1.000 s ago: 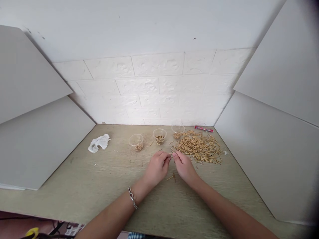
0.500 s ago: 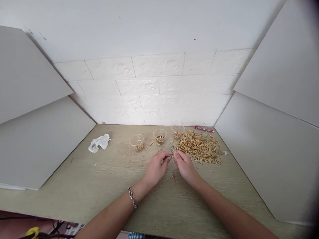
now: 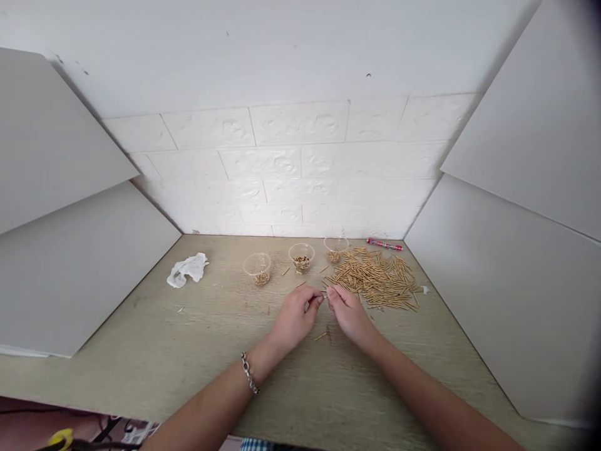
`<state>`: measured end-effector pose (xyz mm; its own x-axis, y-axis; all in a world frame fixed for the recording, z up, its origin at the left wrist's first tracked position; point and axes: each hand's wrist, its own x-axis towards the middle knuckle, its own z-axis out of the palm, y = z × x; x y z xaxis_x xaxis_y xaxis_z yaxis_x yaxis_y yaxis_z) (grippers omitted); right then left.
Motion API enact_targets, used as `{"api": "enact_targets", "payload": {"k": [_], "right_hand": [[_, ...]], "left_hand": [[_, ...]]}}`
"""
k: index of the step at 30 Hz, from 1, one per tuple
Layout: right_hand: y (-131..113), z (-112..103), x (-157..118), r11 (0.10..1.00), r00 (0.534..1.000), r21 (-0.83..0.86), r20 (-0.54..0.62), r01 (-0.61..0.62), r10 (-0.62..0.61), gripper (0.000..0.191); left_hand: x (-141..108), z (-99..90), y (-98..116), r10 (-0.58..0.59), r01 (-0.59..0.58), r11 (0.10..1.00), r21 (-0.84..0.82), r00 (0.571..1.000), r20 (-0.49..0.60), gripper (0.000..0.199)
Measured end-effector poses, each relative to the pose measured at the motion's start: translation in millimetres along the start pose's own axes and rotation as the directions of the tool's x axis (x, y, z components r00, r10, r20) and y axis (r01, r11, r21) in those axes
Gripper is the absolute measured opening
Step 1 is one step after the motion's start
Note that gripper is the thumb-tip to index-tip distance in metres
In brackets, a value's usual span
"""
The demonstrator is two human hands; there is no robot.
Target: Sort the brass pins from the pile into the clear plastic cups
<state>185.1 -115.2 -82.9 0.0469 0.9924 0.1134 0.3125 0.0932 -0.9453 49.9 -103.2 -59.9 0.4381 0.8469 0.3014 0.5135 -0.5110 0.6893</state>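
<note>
Between my fingertips is a small gold-coloured metal pin point(image 3: 324, 296), mostly covered by the fingers. My left hand point(image 3: 300, 312), with a chain bracelet at the wrist, is closed in a pinch on its left end. From the other side my right hand point(image 3: 346, 311) pinches the same pin, thumb on top. A large heap of similar gold pins point(image 3: 375, 275) lies just beyond and right of my right hand. On the table below the hands are a few loose pins point(image 3: 323, 336), lying close together.
Three clear plastic cups stand behind the hands: a left cup point(image 3: 256, 268), a middle cup point(image 3: 301, 257) and a right cup point(image 3: 336, 246), each holding small gold pieces. A crumpled white tissue point(image 3: 188, 270) lies at left, a red tube point(image 3: 384, 244) at the back right. Grey panels point(image 3: 498, 294) flank the table.
</note>
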Motion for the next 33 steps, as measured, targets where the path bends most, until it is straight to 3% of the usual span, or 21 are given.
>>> {"api": "enact_targets", "payload": {"k": [8,13,18,23,27,33], "right_hand": [[2,-7,5,0.999,0.993,-0.036,0.117,-0.030,0.034,0.034],[-1,-7,4,0.994,0.993,-0.105,0.112,-0.030,0.041,0.034],[0,-4,2,0.980,0.998,-0.197,0.057,0.037,-0.026,0.033],[3,-6,2,0.950,0.991,-0.289,0.094,0.115,-0.091,0.029],[3,-3,1,0.961,0.993,-0.251,0.054,0.117,-0.107,0.030],[4,6,-3,0.976,0.991,-0.188,-0.056,0.109,-0.122,0.030]], "left_hand": [[-2,2.9,-5,0.056,-0.061,0.990,0.127,0.998,0.040,0.017],[-4,2.9,-1,0.030,-0.037,0.992,0.117,0.998,0.057,0.018],[-1,2.0,2,-0.152,0.160,0.984,-0.074,0.983,0.101,0.017],[4,0.7,2,-0.290,0.346,0.887,-0.305,0.932,0.217,0.015],[5,3.0,2,-0.308,0.377,0.841,-0.388,0.923,0.229,0.014],[3,14.1,-4,-0.323,0.347,0.855,-0.386,0.938,0.127,0.015]]}}
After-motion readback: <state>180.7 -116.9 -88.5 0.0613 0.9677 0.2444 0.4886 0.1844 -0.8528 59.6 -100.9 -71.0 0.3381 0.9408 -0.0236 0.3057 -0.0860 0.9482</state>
